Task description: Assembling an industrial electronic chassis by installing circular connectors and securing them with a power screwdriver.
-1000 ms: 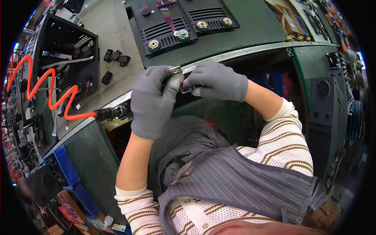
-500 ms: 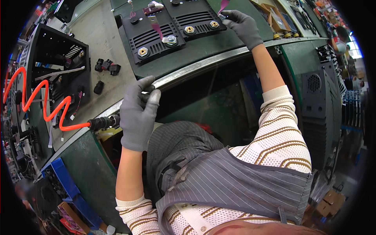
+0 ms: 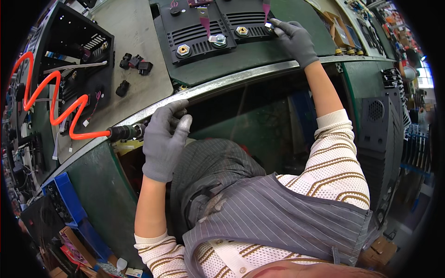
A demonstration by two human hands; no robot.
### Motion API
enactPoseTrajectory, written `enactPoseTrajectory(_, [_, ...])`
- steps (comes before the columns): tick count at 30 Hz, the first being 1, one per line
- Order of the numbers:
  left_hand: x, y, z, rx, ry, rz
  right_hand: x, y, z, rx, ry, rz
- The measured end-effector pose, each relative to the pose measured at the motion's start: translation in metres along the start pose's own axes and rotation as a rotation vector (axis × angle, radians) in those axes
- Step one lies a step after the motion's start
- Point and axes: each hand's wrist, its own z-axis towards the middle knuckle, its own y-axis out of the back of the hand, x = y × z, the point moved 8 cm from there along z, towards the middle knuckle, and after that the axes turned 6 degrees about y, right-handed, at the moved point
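My right hand (image 3: 297,42), in a grey glove, reaches to a black vented panel. Its fingertips pinch the bright metal tab (image 3: 269,25) at the lower end of a purple strip (image 3: 266,8), over the rightmost stud position. A second purple strip (image 3: 204,23) is bolted to the neighbouring vented panel (image 3: 190,37). Brass nuts (image 3: 183,49) sit on the panels' front edges. My left hand (image 3: 164,141), also gloved, hovers by the bench edge with curled fingers; anything in its palm is hidden. Beside it lies the black hose coupling (image 3: 124,132), its end partly behind the hand.
An orange coiled hose (image 3: 55,118) runs left from the coupling, past a black metal case (image 3: 76,51). Small black connectors (image 3: 135,64) lie on the bench. A metal rail (image 3: 218,85) edges the bench. A cardboard box (image 3: 342,36) stands far right; blue bins (image 3: 69,199) are lower left.
My right hand has brought the strip's metal tab down over the rightmost stud, covering its brass nut. My left hand stays near the edge, drawn slightly back. The bench appears shifted up and right.
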Motion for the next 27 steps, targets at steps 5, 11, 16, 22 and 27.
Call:
enactPoseTrajectory(5, [0.001,0.003,-0.006,-0.006,0.022,0.016,-0.002,-0.004,0.002,-0.038,0.035,-0.006])
enactPoseTrajectory(11, [-0.011,0.016,-0.023,0.043,0.003,0.124,0.021,0.013,0.015,-0.035,0.274,-0.183])
enactPoseTrajectory(16, [-0.004,0.034,-0.047,0.125,-0.005,0.348,-0.007,-0.011,0.036,0.401,-0.067,0.07])
enactPoseTrajectory(22, [0.024,0.102,-0.072,-0.122,-0.034,0.536,-0.001,-0.016,0.047,0.602,-0.125,0.093])
enactPoseTrajectory(27, [0.068,0.176,-0.092,-0.523,0.109,0.628,0.006,-0.003,0.057,0.597,-0.124,-0.165])
